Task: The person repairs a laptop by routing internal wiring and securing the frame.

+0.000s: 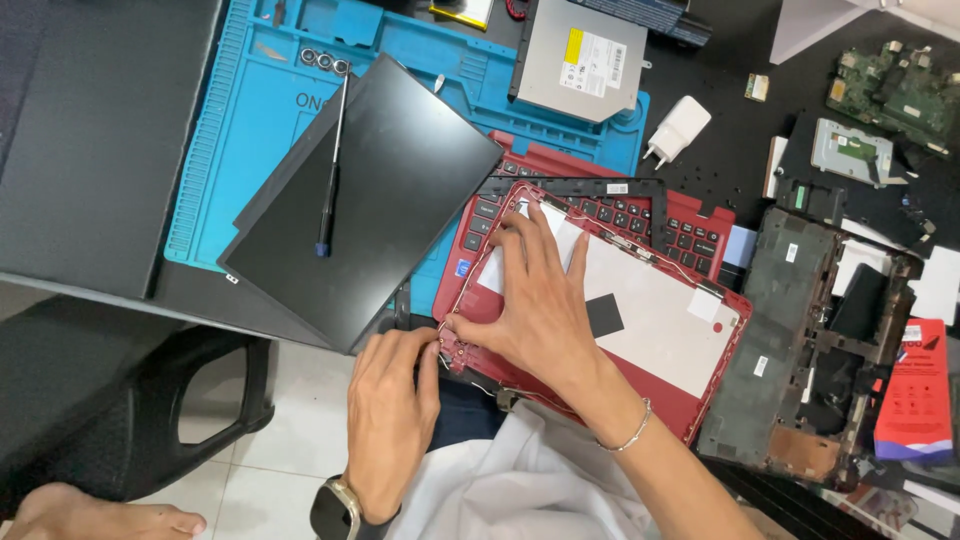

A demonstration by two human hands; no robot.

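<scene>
- My right hand [540, 300] lies flat across the red laptop lid [640, 330], fingers spread over its pale inner lining and thumb hooked at the lid's near left corner; it presses down and grips nothing.
- My left hand [392, 400], a watch [335, 505] on its wrist, is curled at that same corner, fingertips pinched together at the small hinge fitting [447, 350]. I cannot tell whether they have hold of a screw, a wire or only the edge.
- The lid rests tilted on the red keyboard base [600, 205], near the front edge of the table, its near corner hanging out over my lap.
- I judge the lid light and thin, a plastic shell that would flex if lifted by one corner. A thin wire [660, 262] runs along its rim and looks easy to snag or tear.
- The safest hold, to my eye, is on the bare red rim [725, 355], one hand to each long side, clear of the wire and the black patch [603, 315] on the lining.
- The black screen panel [380, 190] lies apart to the left, half on the blue work mat [220, 110], with a screwdriver [333, 165] resting on it. Glassy and brittle by the look of it, best left flat.
- At the table's right edge sit a stripped black laptop shell [800, 350] and a red box [915, 390]; a disc drive [580, 58], a white charger plug [678, 130] and a green circuit board [895, 90] lie toward the far edge.
</scene>
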